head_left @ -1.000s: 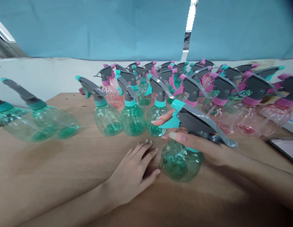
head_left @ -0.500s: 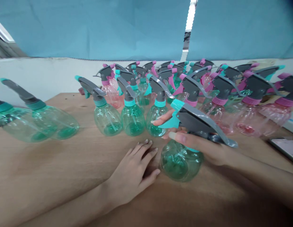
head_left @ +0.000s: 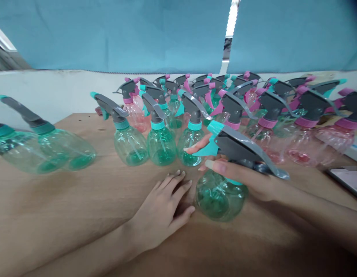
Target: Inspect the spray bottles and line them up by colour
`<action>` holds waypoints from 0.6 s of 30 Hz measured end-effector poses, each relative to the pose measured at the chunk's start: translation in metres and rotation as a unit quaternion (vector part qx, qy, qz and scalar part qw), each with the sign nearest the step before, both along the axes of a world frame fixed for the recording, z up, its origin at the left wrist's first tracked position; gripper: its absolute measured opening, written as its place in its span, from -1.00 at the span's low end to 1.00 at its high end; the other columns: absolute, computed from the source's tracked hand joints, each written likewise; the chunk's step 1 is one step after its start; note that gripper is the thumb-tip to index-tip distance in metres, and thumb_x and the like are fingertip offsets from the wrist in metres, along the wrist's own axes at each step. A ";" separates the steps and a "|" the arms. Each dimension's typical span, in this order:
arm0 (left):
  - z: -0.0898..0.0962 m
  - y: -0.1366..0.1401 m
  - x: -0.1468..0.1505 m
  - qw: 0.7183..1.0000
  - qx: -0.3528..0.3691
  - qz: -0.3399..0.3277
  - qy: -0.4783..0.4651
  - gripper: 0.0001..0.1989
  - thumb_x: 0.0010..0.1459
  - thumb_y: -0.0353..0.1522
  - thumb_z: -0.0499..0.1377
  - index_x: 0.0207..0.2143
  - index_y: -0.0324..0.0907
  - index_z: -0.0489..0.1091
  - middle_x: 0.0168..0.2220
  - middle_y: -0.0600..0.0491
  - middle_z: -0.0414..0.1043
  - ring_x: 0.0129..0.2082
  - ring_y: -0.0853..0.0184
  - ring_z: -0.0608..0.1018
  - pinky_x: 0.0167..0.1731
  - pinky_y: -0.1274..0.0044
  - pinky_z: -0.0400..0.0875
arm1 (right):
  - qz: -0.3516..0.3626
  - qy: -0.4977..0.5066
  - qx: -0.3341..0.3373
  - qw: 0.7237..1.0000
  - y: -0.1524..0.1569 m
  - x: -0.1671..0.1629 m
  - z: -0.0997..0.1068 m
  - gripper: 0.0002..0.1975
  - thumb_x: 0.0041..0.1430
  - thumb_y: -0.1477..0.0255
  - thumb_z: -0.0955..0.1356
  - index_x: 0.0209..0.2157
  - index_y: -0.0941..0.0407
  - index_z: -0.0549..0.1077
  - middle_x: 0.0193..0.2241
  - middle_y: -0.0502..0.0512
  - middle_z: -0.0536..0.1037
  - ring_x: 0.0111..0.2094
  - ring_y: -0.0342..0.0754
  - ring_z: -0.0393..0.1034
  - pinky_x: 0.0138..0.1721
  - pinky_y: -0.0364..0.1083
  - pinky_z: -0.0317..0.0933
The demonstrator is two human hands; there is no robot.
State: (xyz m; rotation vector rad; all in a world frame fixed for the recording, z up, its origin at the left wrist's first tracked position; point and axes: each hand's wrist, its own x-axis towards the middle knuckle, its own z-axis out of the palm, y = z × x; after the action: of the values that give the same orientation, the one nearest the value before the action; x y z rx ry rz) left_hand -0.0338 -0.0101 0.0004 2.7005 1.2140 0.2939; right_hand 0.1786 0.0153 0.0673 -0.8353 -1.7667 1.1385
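Observation:
My right hand (head_left: pixel 239 175) is wrapped round the neck of a green spray bottle (head_left: pixel 220 198) with a grey head and a turquoise nozzle and trigger. One finger stretches forward by the trigger, and the thumb lies across the near side. The bottle is tilted, its nozzle pointing up and left. Beside it, my left hand (head_left: pixel 164 209) lies flat on the wooden table (head_left: pixel 89 215), fingers spread and holding nothing. Just beyond the hands stand a green spray bottle (head_left: pixel 162 144) and another green spray bottle (head_left: pixel 130 144).
Several green and pink spray bottles crowd the back and right, among them a pink one (head_left: pixel 305 144). Two green bottles (head_left: pixel 71 150) stand at the far left. A phone-like dark-edged device (head_left: pixel 347 182) lies at the right edge. Behind is a white wall (head_left: pixel 51 88) under blue cloth.

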 end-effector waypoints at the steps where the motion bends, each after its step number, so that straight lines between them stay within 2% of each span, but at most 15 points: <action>1: 0.000 0.000 0.000 1.000 0.000 0.000 -0.004 -0.52 0.27 -0.24 0.09 0.18 -0.23 0.18 0.21 -0.17 0.17 0.20 0.06 0.23 0.11 0.20 0.19 | 0.000 0.001 0.001 1.000 0.000 0.000 0.000 -0.76 0.12 0.29 0.37 -0.14 -0.08 0.46 -0.20 -0.01 0.53 -0.45 -0.14 0.38 -0.30 -0.08 0.36; 5: 0.001 0.000 0.000 1.000 -0.007 0.003 -0.005 -0.51 0.26 -0.24 0.10 0.18 -0.22 0.18 0.22 -0.16 0.17 0.20 0.04 0.23 0.10 0.19 0.21 | 0.004 0.010 0.007 1.000 0.000 -0.001 0.001 -0.80 0.12 0.33 0.38 -0.17 -0.05 0.44 -0.24 0.00 0.51 -0.47 -0.16 0.35 -0.33 -0.10 0.34; 7: 0.001 0.000 0.000 1.000 -0.007 0.003 -0.004 -0.51 0.26 -0.24 0.10 0.18 -0.23 0.18 0.22 -0.16 0.17 0.20 0.05 0.23 0.11 0.20 0.20 | 0.006 0.006 0.011 1.000 0.001 -0.001 0.001 -0.85 0.13 0.35 0.36 -0.21 -0.03 0.43 -0.39 -0.03 0.48 -0.52 -0.17 0.31 -0.34 -0.10 0.32; 9: 0.000 0.000 0.000 1.000 -0.002 0.003 -0.010 -0.52 0.26 -0.25 0.10 0.18 -0.23 0.19 0.21 -0.16 0.18 0.20 0.05 0.23 0.11 0.21 0.19 | 0.012 -0.002 0.012 1.000 0.002 -0.001 0.001 -0.88 0.14 0.33 0.35 -0.25 -0.01 0.40 -0.60 -0.11 0.34 -0.62 -0.17 0.20 -0.34 -0.08 0.31; 11: 0.000 0.000 0.000 1.000 0.004 0.002 -0.015 -0.52 0.26 -0.24 0.10 0.18 -0.22 0.19 0.21 -0.15 0.19 0.20 0.05 0.24 0.11 0.21 0.20 | 0.019 -0.004 0.015 1.000 0.004 -0.001 0.001 -0.89 0.14 0.30 0.35 -0.29 -0.01 0.38 -0.69 -0.17 0.17 -0.67 -0.17 0.08 -0.34 -0.06 0.31; 13: -0.001 0.000 0.000 1.000 0.008 0.001 -0.016 -0.52 0.26 -0.24 0.10 0.18 -0.21 0.19 0.21 -0.15 0.19 0.20 0.05 0.23 0.11 0.21 0.20 | 0.029 0.001 0.023 0.999 0.006 0.000 0.000 -0.88 0.15 0.27 0.34 -0.33 0.00 0.36 -0.69 -0.17 0.13 -0.66 -0.17 0.06 -0.34 -0.06 0.28; 18: -0.001 -0.001 0.000 1.000 0.013 0.001 -0.008 -0.52 0.27 -0.23 0.09 0.18 -0.21 0.19 0.21 -0.15 0.18 0.21 0.08 0.22 0.12 0.22 0.18 | 0.042 -0.010 0.039 0.998 0.008 0.003 -0.001 -0.81 0.18 0.20 0.29 -0.38 0.03 0.33 -0.63 -0.10 0.17 -0.50 -0.10 0.22 -0.43 -0.09 0.14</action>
State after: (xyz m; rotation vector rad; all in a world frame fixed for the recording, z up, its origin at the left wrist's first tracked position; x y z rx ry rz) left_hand -0.0342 -0.0111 -0.0011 2.7135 1.2185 0.3320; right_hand 0.1811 0.0230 0.0660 -0.7339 -1.8647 1.1124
